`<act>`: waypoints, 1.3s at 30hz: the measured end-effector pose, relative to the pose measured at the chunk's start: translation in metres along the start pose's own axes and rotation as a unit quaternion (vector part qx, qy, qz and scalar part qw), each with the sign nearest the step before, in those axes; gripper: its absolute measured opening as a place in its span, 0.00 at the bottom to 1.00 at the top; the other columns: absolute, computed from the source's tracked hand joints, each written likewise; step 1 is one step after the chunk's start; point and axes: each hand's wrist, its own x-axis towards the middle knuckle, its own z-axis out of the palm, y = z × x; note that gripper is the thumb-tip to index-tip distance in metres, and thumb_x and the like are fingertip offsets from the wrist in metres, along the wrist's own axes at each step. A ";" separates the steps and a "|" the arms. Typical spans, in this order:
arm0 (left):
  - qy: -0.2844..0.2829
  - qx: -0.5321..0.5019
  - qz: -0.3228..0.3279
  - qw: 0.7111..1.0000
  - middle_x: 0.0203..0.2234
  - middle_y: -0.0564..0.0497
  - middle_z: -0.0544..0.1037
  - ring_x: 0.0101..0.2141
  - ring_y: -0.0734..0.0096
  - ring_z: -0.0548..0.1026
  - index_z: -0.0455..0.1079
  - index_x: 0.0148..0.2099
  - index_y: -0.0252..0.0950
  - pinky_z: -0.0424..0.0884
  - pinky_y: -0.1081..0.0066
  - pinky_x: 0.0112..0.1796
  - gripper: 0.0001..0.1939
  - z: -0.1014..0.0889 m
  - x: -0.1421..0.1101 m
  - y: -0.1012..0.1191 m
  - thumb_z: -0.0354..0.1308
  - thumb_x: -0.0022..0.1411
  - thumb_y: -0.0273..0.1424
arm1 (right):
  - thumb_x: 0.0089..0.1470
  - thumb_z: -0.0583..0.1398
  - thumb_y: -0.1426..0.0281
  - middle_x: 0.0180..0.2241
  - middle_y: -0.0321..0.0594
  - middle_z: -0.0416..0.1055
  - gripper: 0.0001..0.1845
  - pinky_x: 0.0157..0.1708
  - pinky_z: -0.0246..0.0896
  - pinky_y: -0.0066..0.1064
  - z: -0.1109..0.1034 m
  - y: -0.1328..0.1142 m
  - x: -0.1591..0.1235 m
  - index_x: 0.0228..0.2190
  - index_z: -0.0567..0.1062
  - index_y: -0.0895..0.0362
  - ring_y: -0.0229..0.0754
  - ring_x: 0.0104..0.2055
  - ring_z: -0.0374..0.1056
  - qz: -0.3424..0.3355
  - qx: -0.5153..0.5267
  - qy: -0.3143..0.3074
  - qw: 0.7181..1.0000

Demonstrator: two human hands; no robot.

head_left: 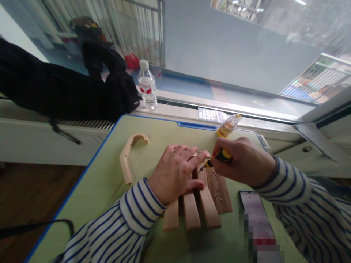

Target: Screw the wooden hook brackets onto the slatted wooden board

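Note:
My left hand lies flat with fingers stretched out, pressing down on a set of wooden slats on the green table. My right hand is closed round a small yellow-and-black screwdriver, its tip pointing at the slats close to my left fingertips. A darker wooden piece lies under the slats on the right. A curved wooden handle piece rests to the left, apart from both hands.
A phone lies at the right front of the table. A clear case with screwdriver bits stands at the table's far edge. A water bottle and a black bag sit on the windowsill behind.

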 end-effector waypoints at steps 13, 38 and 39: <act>-0.003 -0.002 -0.002 1.000 0.52 0.47 0.67 0.50 0.54 0.63 0.57 0.59 0.42 0.54 0.56 0.51 0.37 0.002 -0.001 -0.001 0.60 0.50 0.50 | 0.46 0.57 0.66 0.14 0.30 0.60 0.07 0.17 0.46 0.22 0.006 -0.005 0.001 0.21 0.67 0.57 0.28 0.15 0.52 0.024 -0.025 0.036 0.999; 0.000 0.010 0.003 1.000 0.51 0.46 0.68 0.49 0.54 0.64 0.58 0.59 0.41 0.56 0.56 0.50 0.37 -0.001 -0.001 0.002 0.60 0.50 0.51 | 0.50 0.58 0.63 0.16 0.29 0.60 0.10 0.18 0.48 0.22 0.015 -0.003 -0.011 0.25 0.71 0.58 0.28 0.17 0.50 0.041 0.081 0.053 0.994; 0.000 0.011 0.003 1.000 0.51 0.46 0.68 0.49 0.54 0.64 0.58 0.58 0.41 0.56 0.56 0.50 0.37 -0.001 -0.001 0.002 0.60 0.50 0.50 | 0.50 0.59 0.62 0.15 0.29 0.59 0.11 0.18 0.48 0.22 0.016 -0.003 -0.011 0.25 0.71 0.58 0.28 0.17 0.49 0.053 0.082 0.059 0.993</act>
